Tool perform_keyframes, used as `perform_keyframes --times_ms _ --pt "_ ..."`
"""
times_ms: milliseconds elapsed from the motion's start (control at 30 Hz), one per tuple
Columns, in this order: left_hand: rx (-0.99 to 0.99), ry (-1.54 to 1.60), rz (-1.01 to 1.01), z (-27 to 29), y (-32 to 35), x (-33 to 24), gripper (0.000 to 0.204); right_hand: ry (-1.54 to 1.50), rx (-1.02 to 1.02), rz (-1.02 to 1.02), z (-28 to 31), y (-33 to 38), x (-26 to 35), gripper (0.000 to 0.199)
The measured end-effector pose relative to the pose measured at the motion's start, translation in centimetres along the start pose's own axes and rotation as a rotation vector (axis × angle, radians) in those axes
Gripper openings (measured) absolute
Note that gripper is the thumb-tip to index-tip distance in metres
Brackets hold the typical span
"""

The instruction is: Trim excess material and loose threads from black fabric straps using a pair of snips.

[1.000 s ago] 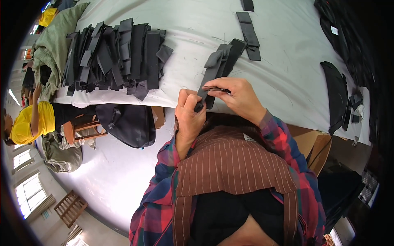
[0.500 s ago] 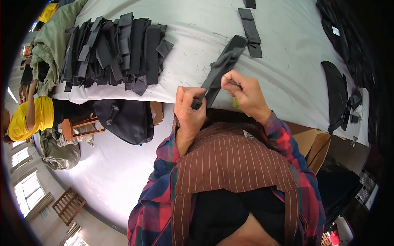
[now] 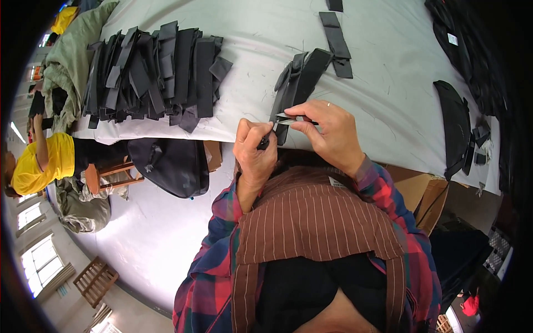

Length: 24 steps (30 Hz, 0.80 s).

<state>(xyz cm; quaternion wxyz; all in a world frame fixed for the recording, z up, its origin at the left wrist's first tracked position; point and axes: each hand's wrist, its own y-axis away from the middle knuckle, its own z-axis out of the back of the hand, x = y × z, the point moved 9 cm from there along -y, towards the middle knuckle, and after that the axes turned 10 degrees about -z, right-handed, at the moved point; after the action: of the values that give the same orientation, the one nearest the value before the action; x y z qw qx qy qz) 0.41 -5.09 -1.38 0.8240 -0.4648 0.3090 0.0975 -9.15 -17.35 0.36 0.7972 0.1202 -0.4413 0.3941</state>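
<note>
My left hand (image 3: 254, 154) is closed on the near end of a black fabric strip (image 3: 285, 94), bunched dark between the fingers. The strip runs away over the table, alongside another black strip (image 3: 312, 71). My right hand (image 3: 335, 136) pinches small thread snips (image 3: 287, 116), most of whose handle is hidden by the fingers. Their pale blades point left and lie at the strip, just beyond my left fingertips. Whether the blades are touching a thread I cannot make out.
A row of many black strips (image 3: 150, 77) lies at the left of the white-covered table (image 3: 250, 66). More strips (image 3: 336, 44) lie beyond my right hand. Black bag pieces (image 3: 452, 127) line the right side. At left are a person in yellow (image 3: 47, 161) and a stool (image 3: 94, 176).
My right hand has moved left and turned, bringing the snips' blades to the strip by my left fingers. The strip's loose part has shifted left; my left hand stays nearly in place.
</note>
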Motion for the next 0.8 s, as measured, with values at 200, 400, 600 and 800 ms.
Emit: perform_keyframes --times_ms 200,400,600,800 --pt "0.02 0.063 0.014 -0.3 0.3 0.2 0.028 0.086 -0.047 0.127 0.3 0.0 0.8 0.015" --pt "0.02 0.108 0.011 -0.3 0.0 0.0 0.027 0.062 -0.028 0.143 0.4 -0.2 0.7 0.013" --pt "0.041 0.113 0.05 -0.4 0.3 0.1 0.025 0.124 -0.039 0.185 0.4 0.0 1.0 0.013" --pt "-0.029 0.162 0.118 0.0 0.1 0.5 0.023 -0.132 -0.02 0.011 1.4 -0.1 -0.5 0.02"
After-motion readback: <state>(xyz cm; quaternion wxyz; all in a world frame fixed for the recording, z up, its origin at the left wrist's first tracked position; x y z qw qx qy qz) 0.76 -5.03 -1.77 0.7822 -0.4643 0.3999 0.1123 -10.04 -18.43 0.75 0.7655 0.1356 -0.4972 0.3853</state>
